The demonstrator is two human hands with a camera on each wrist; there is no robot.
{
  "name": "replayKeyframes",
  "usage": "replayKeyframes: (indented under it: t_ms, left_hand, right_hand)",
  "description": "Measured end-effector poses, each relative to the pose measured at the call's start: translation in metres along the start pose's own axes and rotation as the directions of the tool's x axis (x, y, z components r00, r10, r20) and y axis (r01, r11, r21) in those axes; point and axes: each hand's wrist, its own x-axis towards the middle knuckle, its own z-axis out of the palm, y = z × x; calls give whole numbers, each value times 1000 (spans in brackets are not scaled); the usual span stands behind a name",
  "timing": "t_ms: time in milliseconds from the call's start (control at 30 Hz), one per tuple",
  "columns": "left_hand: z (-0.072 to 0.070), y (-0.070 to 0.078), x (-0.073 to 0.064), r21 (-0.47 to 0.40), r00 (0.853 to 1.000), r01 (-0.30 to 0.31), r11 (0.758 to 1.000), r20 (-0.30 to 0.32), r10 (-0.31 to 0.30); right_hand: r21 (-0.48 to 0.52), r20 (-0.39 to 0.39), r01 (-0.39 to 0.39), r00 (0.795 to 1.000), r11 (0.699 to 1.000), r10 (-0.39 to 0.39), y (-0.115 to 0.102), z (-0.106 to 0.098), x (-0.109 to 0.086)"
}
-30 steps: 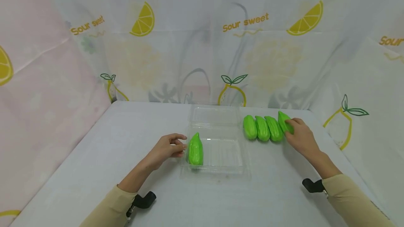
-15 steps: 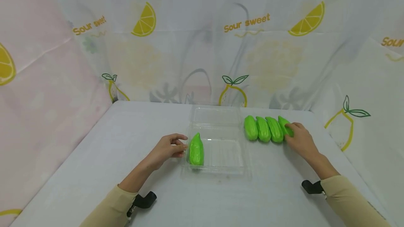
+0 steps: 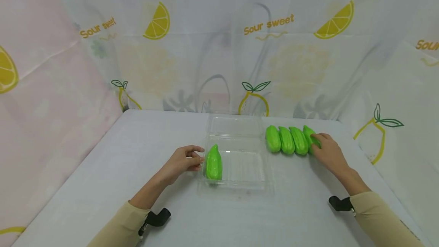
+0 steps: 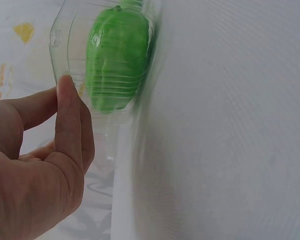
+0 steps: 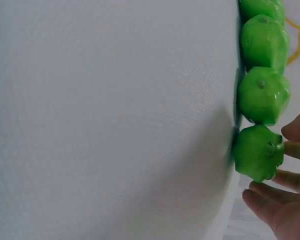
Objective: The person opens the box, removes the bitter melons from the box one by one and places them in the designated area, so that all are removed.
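Observation:
A clear plastic clamshell container point(image 3: 243, 165) lies with its lid point(image 3: 234, 125) folded back, one green bitter melon point(image 3: 214, 165) inside along the left wall. My left hand point(image 3: 180, 163) pinches the container's left rim point(image 4: 61, 45) between thumb and fingers, as the left wrist view shows. At the right, my right hand point(image 3: 329, 153) has thumb and fingers around the rightmost bitter melon point(image 3: 310, 135) of a side-by-side row. In the right wrist view this melon point(image 5: 258, 152) sits close beside its neighbour point(image 5: 263, 95). The hand partly covers its right side in the head view.
Other bitter melons point(image 3: 286, 140) of the row lie just right of the container, near the back of the white table point(image 3: 164, 209). A lemon-print curtain point(image 3: 192, 56) rises behind the table and along both sides.
The rightmost bitter melon has come down slightly beside the row, with my right hand around it. My left hand and the container have barely moved.

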Motion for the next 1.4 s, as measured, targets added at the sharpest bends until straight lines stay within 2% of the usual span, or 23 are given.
replayKeyframes:
  t_ms: [267, 500, 700, 967, 1400]
  left_hand:
    - [0, 0, 1, -9, 1000, -1, 1000, 3, 1]
    - [0, 0, 2, -6, 1000, -6, 1000, 1, 6]
    - [0, 1, 1, -4, 1000, -3, 1000, -3, 3]
    - [0, 1, 1, 2, 1000, 1, 1000, -8, 0]
    - [-1, -1, 1, 12, 1000, 12, 1000, -6, -12]
  right_hand:
    - [-1, -31, 17, 999, 1000, -17, 3, -3, -1]
    - [5, -55, 49, 997, 999, -49, -4, -5, 1]
    - [15, -61, 89, 994, 996, -88, -17, -8, 3]
    - [25, -32, 127, 992, 992, -126, -42, -9, 4]
    - [31, -7, 235, 972, 972, -235, -69, -3, 7]
